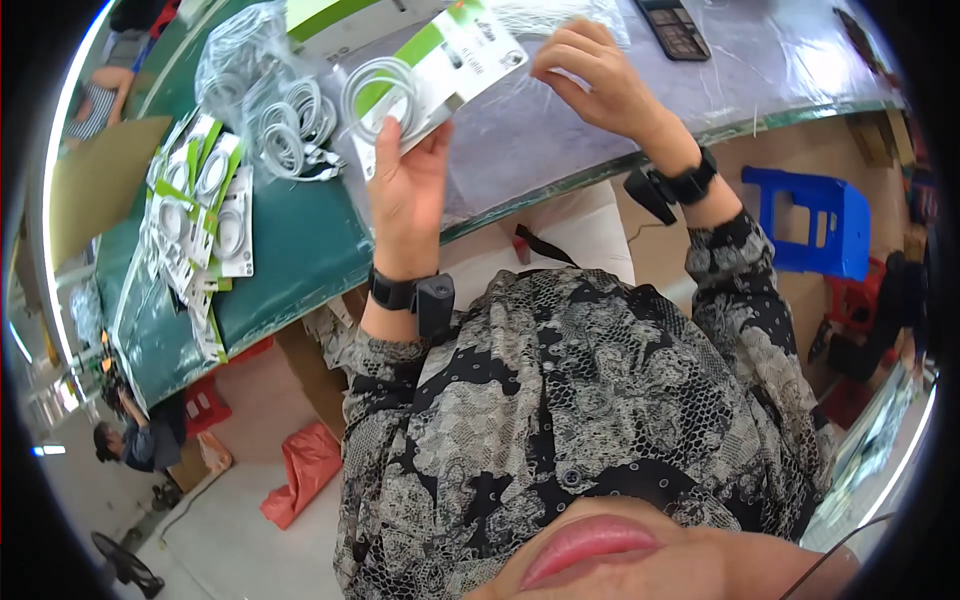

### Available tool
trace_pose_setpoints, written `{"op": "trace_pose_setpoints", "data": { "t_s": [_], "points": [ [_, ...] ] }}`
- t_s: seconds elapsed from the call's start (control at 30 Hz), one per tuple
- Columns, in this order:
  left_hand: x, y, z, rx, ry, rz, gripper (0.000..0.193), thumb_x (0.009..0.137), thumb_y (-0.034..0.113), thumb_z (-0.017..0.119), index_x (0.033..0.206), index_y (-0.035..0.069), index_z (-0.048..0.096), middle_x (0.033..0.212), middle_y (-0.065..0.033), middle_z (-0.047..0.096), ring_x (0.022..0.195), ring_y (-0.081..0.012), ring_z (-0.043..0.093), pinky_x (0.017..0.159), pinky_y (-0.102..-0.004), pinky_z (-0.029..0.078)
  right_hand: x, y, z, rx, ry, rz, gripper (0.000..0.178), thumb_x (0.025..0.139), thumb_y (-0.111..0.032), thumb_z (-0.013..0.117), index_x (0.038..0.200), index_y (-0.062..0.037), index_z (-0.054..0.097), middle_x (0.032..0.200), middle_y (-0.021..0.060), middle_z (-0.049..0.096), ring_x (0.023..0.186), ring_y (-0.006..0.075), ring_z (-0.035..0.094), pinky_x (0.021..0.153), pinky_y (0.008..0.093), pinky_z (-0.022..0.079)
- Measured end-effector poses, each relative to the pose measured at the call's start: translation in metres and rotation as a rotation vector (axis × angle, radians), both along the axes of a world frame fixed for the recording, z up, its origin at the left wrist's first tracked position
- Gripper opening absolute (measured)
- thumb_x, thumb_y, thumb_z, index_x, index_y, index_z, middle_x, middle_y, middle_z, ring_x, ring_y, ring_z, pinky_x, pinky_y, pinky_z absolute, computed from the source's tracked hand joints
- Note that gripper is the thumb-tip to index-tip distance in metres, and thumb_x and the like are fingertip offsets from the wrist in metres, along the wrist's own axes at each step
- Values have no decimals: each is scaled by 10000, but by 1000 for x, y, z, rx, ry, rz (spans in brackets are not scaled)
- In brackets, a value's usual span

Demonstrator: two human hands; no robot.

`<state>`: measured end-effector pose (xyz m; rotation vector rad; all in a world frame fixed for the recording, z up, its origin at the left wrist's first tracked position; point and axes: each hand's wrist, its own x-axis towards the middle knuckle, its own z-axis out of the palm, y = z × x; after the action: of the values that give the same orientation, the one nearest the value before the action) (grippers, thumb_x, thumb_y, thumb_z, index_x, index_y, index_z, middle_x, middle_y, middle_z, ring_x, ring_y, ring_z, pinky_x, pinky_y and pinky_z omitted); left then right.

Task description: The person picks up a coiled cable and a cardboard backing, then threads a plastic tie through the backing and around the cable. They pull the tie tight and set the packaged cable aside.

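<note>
A glossy green table [310, 225] spans the room near a moulded blue stool [850, 230]. Over the table, a flat green-and-white card [495, 55] sits in the left hand's [408, 190] grasp; the right hand [605, 85] curls nearby, its hold unclear. The card carries a smooth, round cable coil [350, 100].

Top: loose black, grey and cream fabric blouse [570, 390], snakeskin-scale and lace-like print
Neckline: black band [655, 490], small pale rings, round dark button [571, 478]
Sleeves [735, 265]: same print, gathered cuffs
Left hand [410, 195]: bare; black wrist strap [391, 291], boxy black module [435, 306]
Right hand [605, 85]: bare; similar strap [694, 180] and module [652, 195]
</note>
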<state>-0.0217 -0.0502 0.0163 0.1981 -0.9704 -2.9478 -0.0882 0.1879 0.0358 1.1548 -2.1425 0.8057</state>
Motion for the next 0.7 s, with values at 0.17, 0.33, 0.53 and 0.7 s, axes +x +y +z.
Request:
{"op": "trace_pose_setpoints", "data": {
  "t_s": [0.17,0.33,0.53,0.7],
  "points": [
    [-7,10,12,115,-59,-40,324,939,193,528,1224,47,475,1168,-113,584,1043,-245,577,911,-424,475,34,-26,-3,-102,-186,-87,127,727,-20,682,826,-82,634,785,16,600,798,195,536,780,309,383],
    [-8,14,18,269,-121,-110,306,937,205,531,1177,19,495,1112,-137,601,1005,-258,582,904,-428,477,49,-41,-4,-195,-209,-209,116,723,-3,676,800,-80,637,742,8,598,759,190,532,770,313,378],
    [-6,19,20,346,-130,-128,308,935,214,533,1145,-10,504,1080,-156,604,977,-267,584,904,-435,476,48,-45,-2,-201,-176,-229,123,715,0,683,800,-78,641,741,8,603,743,189,534,754,314,383],
    [-4,21,20,381,-156,-157,314,934,218,535,1139,-18,507,1065,-160,603,990,-271,577,906,-441,473,47,-46,0,-225,-177,-216,132,705,-1,694,801,-78,646,737,11,605,729,191,537,742,315,388]
  ]
}}
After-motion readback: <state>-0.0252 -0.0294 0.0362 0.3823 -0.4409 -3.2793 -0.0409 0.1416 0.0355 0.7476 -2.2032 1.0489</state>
